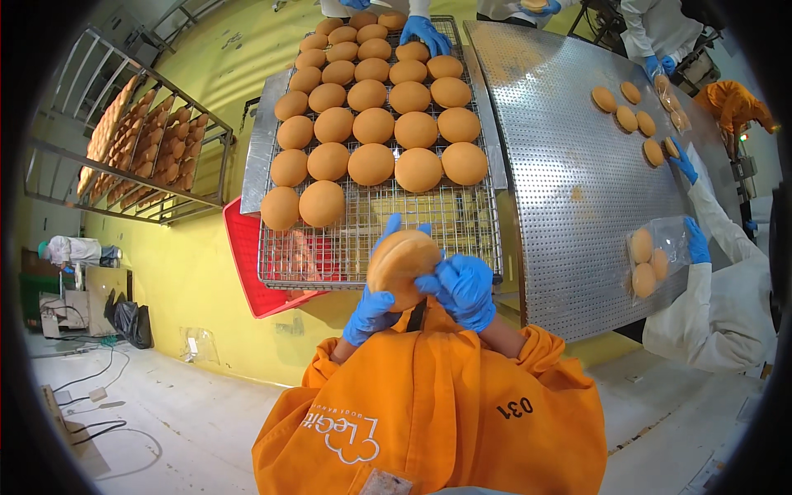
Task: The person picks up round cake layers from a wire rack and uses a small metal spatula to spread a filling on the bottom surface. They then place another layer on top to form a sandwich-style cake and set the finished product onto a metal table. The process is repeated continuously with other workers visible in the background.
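1. Head view: blue-gloved left hand [369,318] and right hand [464,290] grasp a round golden-brown bread bun [404,266] just below frame centre.
2. Probably light, soft, easily dented; best cradled gently by its rim.

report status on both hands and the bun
Left hand and right hand gripping one bun, tilted. Other buns in rows on wire rack beyond. Co-worker's hand at rack's far end, not in the way.

orange jacket [437,421] bears white lettering [340,426] and 3 black digits [515,408].
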`<action>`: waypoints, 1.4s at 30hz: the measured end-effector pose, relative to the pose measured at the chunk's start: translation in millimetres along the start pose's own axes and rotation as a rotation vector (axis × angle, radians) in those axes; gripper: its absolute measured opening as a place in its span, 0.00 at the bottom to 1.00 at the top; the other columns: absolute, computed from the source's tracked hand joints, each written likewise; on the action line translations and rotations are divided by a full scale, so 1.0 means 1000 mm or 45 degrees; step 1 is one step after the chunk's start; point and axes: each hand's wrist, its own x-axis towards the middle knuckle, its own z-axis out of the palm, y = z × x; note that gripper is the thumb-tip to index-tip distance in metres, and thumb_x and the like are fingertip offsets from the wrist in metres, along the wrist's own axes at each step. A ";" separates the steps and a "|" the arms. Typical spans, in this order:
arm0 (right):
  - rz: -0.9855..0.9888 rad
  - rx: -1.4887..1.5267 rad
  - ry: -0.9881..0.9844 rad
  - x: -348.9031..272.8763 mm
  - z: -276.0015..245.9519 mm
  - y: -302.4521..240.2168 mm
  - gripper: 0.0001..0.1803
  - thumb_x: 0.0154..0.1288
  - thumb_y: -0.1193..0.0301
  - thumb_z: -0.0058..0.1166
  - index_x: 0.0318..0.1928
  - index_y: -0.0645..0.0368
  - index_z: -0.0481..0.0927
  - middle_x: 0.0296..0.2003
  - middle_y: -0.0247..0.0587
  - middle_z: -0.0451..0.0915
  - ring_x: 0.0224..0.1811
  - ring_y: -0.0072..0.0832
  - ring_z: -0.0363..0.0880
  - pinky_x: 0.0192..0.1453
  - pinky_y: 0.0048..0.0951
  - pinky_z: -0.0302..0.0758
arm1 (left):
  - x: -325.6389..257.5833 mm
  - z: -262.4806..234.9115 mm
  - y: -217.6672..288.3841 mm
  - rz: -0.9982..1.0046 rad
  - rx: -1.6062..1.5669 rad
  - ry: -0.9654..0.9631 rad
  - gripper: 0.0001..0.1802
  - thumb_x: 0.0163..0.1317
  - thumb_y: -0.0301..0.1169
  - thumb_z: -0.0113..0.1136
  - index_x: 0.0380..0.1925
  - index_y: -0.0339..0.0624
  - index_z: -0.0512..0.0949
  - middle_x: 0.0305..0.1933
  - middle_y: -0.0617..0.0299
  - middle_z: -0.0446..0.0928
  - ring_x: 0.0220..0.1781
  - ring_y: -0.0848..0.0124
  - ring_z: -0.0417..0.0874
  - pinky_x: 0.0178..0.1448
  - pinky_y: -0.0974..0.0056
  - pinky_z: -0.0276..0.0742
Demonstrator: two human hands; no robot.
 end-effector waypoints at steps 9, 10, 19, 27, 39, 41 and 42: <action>0.110 0.144 0.029 0.002 0.000 0.002 0.18 0.55 0.56 0.66 0.22 0.54 0.74 0.18 0.37 0.66 0.17 0.35 0.68 0.19 0.35 0.63 | 0.000 -0.030 -0.009 0.095 0.720 -0.246 0.57 0.53 0.43 0.72 0.74 0.60 0.42 0.77 0.50 0.47 0.72 0.56 0.62 0.71 0.48 0.66; 0.230 0.148 0.027 0.002 0.000 0.002 0.18 0.55 0.57 0.65 0.22 0.54 0.74 0.18 0.37 0.66 0.17 0.35 0.68 0.19 0.35 0.63 | 0.000 -0.025 -0.008 0.237 0.551 -0.211 0.59 0.49 0.44 0.74 0.74 0.60 0.42 0.77 0.49 0.45 0.73 0.55 0.61 0.71 0.49 0.65; 0.967 0.716 -0.159 -0.019 0.020 0.034 0.14 0.57 0.66 0.68 0.37 0.58 0.77 0.25 0.33 0.71 0.27 0.24 0.73 0.27 0.29 0.69 | 0.006 -0.004 0.001 0.250 0.357 0.039 0.56 0.50 0.41 0.75 0.74 0.54 0.49 0.77 0.49 0.46 0.77 0.57 0.52 0.77 0.53 0.51; 1.725 1.279 -0.175 -0.005 -0.012 0.044 0.27 0.64 0.52 0.59 0.53 0.59 0.73 0.29 0.32 0.77 0.14 0.15 0.68 0.18 0.16 0.70 | 0.025 -0.028 0.010 -0.394 0.526 -0.270 0.48 0.64 0.46 0.61 0.75 0.45 0.44 0.79 0.57 0.42 0.80 0.61 0.40 0.79 0.55 0.36; 1.483 1.816 0.237 -0.021 -0.033 0.108 0.38 0.70 0.36 0.32 0.45 0.59 0.78 0.25 0.28 0.76 0.11 0.15 0.58 0.14 0.19 0.57 | 0.071 -0.135 0.056 -0.603 1.816 0.441 0.66 0.42 0.66 0.67 0.75 0.52 0.43 0.71 0.39 0.58 0.71 0.44 0.62 0.75 0.41 0.50; 1.645 1.553 0.045 -0.011 -0.030 0.077 0.35 0.70 0.36 0.34 0.38 0.57 0.77 0.23 0.25 0.70 0.14 0.15 0.61 0.18 0.21 0.61 | 0.051 -0.110 0.031 -0.248 0.683 0.314 0.68 0.40 0.70 0.65 0.75 0.53 0.42 0.72 0.38 0.55 0.70 0.42 0.63 0.73 0.38 0.53; 1.586 1.393 -0.023 -0.006 -0.026 0.062 0.31 0.70 0.40 0.38 0.35 0.56 0.76 0.23 0.26 0.70 0.14 0.17 0.62 0.18 0.23 0.63 | 0.041 -0.094 0.026 -0.255 0.253 0.262 0.67 0.41 0.71 0.64 0.75 0.53 0.42 0.73 0.37 0.53 0.70 0.42 0.63 0.73 0.38 0.55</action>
